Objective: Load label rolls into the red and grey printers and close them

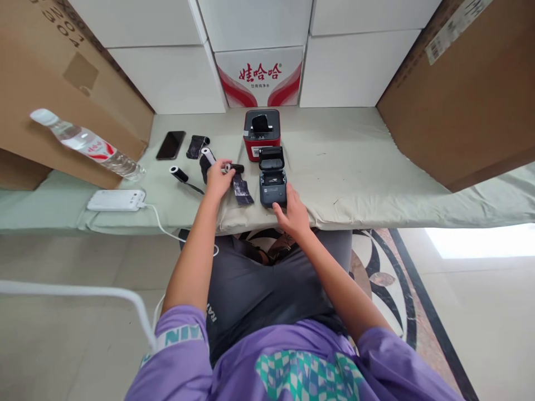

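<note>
A small dark label printer (273,195) stands with its lid raised, and its roll bay shows. My right hand (295,214) holds it, thumb at the front edge and fingers along the right side. My left hand (219,177) is closed at a black paper roll (237,167) whose white core end meets the fingertips. From that roll a dark printed strip (242,190) hangs down onto the cloth. Just behind the left hand lies a roll with a white end (208,154). Another black roll (179,174), with its tail unwound, lies to the left.
Behind the printer sits a red and black box-shaped device (262,131). On the left are a phone (171,145), a dark roll (197,146), a water bottle (94,146) and a white power strip (116,200) with a cable. Cardboard boxes (468,94) flank the cloth-covered surface (355,167).
</note>
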{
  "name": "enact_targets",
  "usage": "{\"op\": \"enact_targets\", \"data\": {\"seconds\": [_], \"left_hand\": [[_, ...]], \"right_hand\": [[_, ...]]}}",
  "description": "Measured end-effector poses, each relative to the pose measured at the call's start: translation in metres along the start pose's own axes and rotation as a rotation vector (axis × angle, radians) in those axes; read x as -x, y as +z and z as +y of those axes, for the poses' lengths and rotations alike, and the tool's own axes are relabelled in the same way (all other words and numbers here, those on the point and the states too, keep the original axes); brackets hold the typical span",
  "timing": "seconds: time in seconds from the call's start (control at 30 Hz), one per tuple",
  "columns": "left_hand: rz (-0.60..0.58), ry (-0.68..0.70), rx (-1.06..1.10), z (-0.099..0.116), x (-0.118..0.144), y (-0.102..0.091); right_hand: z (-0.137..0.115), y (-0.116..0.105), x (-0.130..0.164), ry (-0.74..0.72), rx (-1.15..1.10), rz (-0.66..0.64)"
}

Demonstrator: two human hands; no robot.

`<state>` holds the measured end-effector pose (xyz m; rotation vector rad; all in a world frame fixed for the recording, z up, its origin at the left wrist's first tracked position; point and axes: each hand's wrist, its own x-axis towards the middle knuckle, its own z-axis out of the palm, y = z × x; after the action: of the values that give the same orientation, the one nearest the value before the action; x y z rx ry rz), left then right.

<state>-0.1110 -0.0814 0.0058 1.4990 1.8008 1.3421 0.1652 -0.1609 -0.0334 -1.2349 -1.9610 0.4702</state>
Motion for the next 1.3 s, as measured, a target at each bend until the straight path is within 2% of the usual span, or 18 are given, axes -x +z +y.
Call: {"op": "enact_targets", "data": {"seconds": [0.1, 0.27, 0.43, 0.6, 0.7, 0.8, 0.9, 0.97, 1.03, 1.1, 1.2, 1.3], "left_hand": [[-0.004, 0.070, -0.169, -0.004, 0.011, 0.007], [0.095, 0.126, -0.138, -0.018, 0.020, 0.015], [0.104, 0.178, -0.147, -0.027, 0.022, 0.015], [0.255, 0.197, -0.020, -0.016, 0.029, 0.010], [0.267, 0.201, -0.009, 0.000, 0.026, -0.003], [0.256, 0.204, -0.073, 0.021, 0.002, -0.026], [0.249, 0.202, -0.129, 0.041, -0.044, -0.051], [0.244, 0.170, -0.151, 0.048, -0.077, -0.060], [0.198, 0.086, -0.240, 0.048, -0.102, -0.061], [0.107, 0.002, -0.388, 0.043, -0.116, -0.055], [-0.017, -0.061, -0.590, 0.032, -0.118, -0.041], [-0.052, -0.087, -0.710, 0.029, -0.113, -0.034]], "right_hand": [[0.001, -0.001, -0.001, -0.010, -0.005, 0.006], [0.003, -0.002, -0.002, -0.020, -0.024, 0.004], [0.004, -0.001, -0.003, -0.002, -0.047, 0.023], [0.004, -0.001, -0.003, -0.009, -0.057, 0.036], [0.002, -0.003, -0.003, -0.001, -0.057, 0.024], [0.000, -0.005, -0.002, 0.003, -0.053, 0.013], [0.000, -0.005, -0.001, 0.005, -0.048, 0.011], [-0.001, -0.006, 0.000, 0.006, -0.044, 0.014], [-0.001, -0.006, 0.000, 0.009, -0.038, 0.007], [-0.002, -0.007, 0.000, 0.013, -0.035, -0.009], [-0.004, -0.008, 0.001, 0.016, -0.038, -0.022], [-0.004, -0.008, 0.001, 0.013, -0.042, -0.018]]}}
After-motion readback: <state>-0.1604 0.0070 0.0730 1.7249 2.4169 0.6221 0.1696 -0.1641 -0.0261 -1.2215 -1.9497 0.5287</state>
